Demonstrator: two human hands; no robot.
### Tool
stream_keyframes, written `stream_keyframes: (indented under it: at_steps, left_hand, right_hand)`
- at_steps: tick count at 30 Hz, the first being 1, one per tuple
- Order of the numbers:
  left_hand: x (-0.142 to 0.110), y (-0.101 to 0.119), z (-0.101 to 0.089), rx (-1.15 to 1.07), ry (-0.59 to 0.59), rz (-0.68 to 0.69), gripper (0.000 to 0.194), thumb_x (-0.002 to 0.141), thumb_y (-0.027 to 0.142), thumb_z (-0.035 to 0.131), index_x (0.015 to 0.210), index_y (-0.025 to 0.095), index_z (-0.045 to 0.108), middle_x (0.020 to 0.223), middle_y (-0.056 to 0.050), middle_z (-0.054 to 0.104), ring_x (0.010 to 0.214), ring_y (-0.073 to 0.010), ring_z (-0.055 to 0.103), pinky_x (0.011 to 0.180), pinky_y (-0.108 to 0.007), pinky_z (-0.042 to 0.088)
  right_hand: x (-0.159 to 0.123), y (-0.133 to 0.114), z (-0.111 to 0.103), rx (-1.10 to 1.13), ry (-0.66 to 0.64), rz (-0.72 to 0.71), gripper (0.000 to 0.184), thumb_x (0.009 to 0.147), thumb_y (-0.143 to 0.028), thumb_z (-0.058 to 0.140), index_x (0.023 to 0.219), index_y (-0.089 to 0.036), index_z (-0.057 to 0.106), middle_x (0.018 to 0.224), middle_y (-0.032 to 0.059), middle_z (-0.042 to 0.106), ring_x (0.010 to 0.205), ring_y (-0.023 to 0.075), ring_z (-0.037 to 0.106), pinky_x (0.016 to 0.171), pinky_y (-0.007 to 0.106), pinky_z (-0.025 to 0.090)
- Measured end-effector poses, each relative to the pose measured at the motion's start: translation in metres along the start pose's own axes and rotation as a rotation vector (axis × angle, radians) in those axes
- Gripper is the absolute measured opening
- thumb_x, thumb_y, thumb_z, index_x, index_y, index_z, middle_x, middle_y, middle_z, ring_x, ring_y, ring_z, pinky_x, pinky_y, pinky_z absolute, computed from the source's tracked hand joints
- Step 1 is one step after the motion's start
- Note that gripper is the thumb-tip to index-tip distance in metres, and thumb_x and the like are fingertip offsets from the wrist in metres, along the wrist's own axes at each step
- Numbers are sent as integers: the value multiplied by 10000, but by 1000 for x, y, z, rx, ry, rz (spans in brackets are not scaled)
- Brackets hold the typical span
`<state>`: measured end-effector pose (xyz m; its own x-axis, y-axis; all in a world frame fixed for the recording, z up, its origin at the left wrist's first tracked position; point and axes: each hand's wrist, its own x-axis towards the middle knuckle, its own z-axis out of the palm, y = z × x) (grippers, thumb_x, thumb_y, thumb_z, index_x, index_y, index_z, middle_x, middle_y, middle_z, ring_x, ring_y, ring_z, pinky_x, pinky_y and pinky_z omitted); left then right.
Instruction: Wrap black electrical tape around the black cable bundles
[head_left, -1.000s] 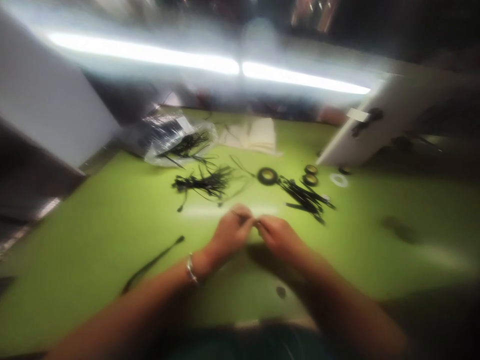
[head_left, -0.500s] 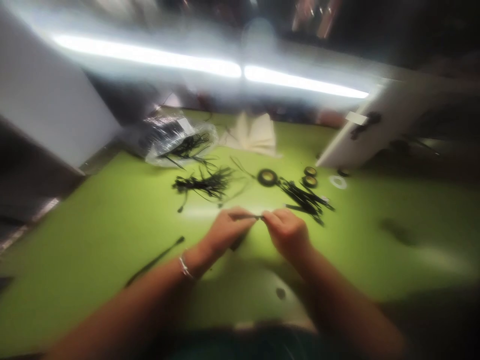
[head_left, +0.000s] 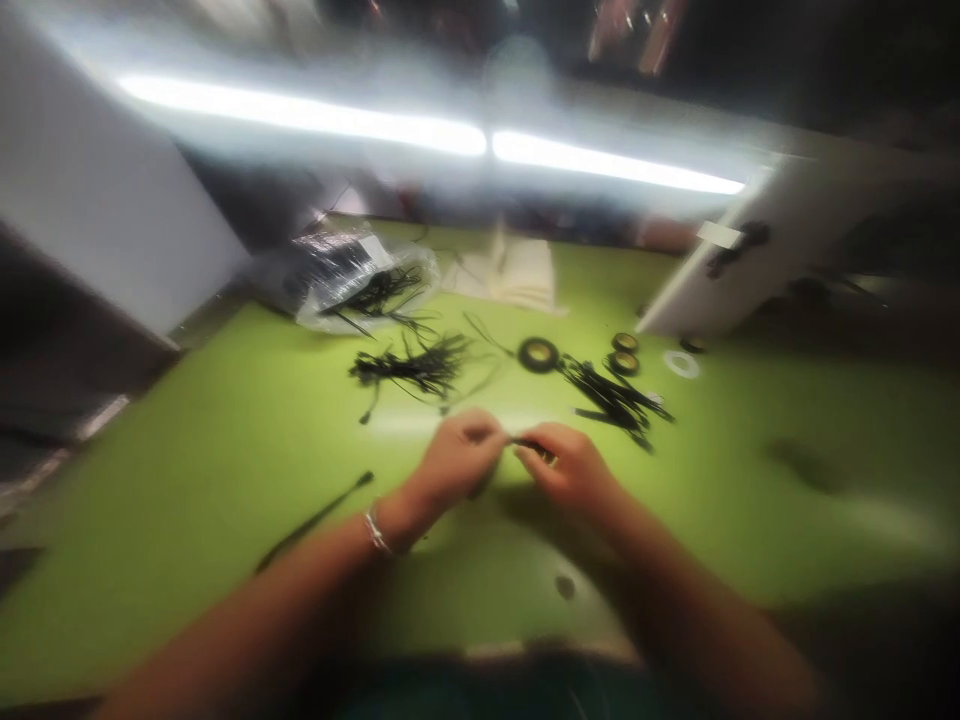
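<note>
My left hand (head_left: 466, 452) is closed, with thumb and fingers pinched on a short dark piece of black cable (head_left: 514, 441) over the green table. Close beside it, my right hand (head_left: 568, 462) grips the same dark piece from the other side. Between the right thumb and fingers some black shows with a small yellowish edge; blur keeps me from telling what that part is. Beyond the hands lie a bunch of black cables (head_left: 409, 368) at left and a pile of black strips or cables (head_left: 611, 398) at right. A single black cable (head_left: 319, 518) rests by my left forearm.
Rolls of black tape (head_left: 538, 354) lie past the hands, with smaller rolls (head_left: 624, 361) and a white ring (head_left: 682, 364) to the right. A clear plastic bag (head_left: 360, 285) of black cables and pale papers (head_left: 517, 275) are at the back. White panels (head_left: 720, 285) flank the table.
My right hand has turned, and its thumb and fingers now show black with a yellowish edge between them. The dark piece that showed below my left hand is no longer visible there.
</note>
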<state>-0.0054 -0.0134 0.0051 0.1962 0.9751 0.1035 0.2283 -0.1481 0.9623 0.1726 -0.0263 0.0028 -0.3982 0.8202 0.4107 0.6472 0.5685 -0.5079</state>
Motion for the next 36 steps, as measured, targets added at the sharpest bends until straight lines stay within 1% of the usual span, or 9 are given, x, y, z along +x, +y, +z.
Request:
stream_keyframes:
  at_steps: [4,7,10,14,20,23,28,33,36]
  left_hand:
    - [-1,2,3,157,-18,297,177,821,187,564,676,157,661,767,-67,606,759,-171,558,732,-297,455]
    - [0,3,0,86,-51,351,172,838,202,569,702,157,665,778,-69,617,765,-169,572,737,-302,468]
    - [3,2,-4,-31,-96,272,100,799,246,641,772,158,678,828,-72,649,820,-180,599,795,-322,476]
    - [4,0,-5,-230,-206,-11,335,729,345,713,1007,165,660,895,-76,677,795,-186,632,712,-301,497]
    - [1,2,-7,-259,-206,-152,257,723,381,715,794,138,671,646,-5,604,557,-114,532,540,-236,419]
    - [1,1,-10,-303,-223,-167,234,744,360,700,777,128,684,651,-7,591,575,-105,509,542,-223,397]
    - [2,-2,-9,-382,-240,-226,259,759,357,685,813,106,715,679,-34,619,610,-114,509,563,-226,397]
    - [0,0,-3,-323,-149,-207,239,753,341,686,833,119,722,669,-27,628,585,-114,513,552,-231,404]
    - [-1,2,-3,-253,-110,-188,203,754,312,677,809,121,719,659,-23,625,564,-111,503,527,-228,394]
  right_hand:
    - [4,-2,-9,244,-241,214,342,956,-311,409,683,-188,574,633,-16,610,586,107,545,580,230,407]
    - [7,-4,-17,429,-331,300,320,938,-332,431,684,-184,557,565,-44,531,523,89,486,531,210,381]
    - [8,-6,-21,471,-252,288,298,908,-315,479,652,-182,551,548,-49,498,523,85,450,531,209,364]
    - [5,-6,-16,304,-47,164,241,891,-262,518,670,-185,575,601,-25,552,569,102,476,572,228,380]
    - [0,-1,-8,-329,207,-214,135,907,-200,521,836,-180,634,656,25,595,655,155,471,641,280,376]
    - [0,-1,-8,-495,247,-300,78,895,-181,553,901,-172,631,645,19,594,653,161,459,649,290,370]
    - [-1,-2,-10,-544,290,-308,73,889,-187,573,945,-165,614,695,29,618,687,169,483,673,305,373]
    - [-1,-2,-8,-475,230,-222,160,900,-218,539,748,-189,579,641,21,563,666,165,453,633,295,353]
    - [0,-2,-6,-485,213,-252,189,894,-178,528,710,-194,568,604,10,524,638,163,414,621,298,337]
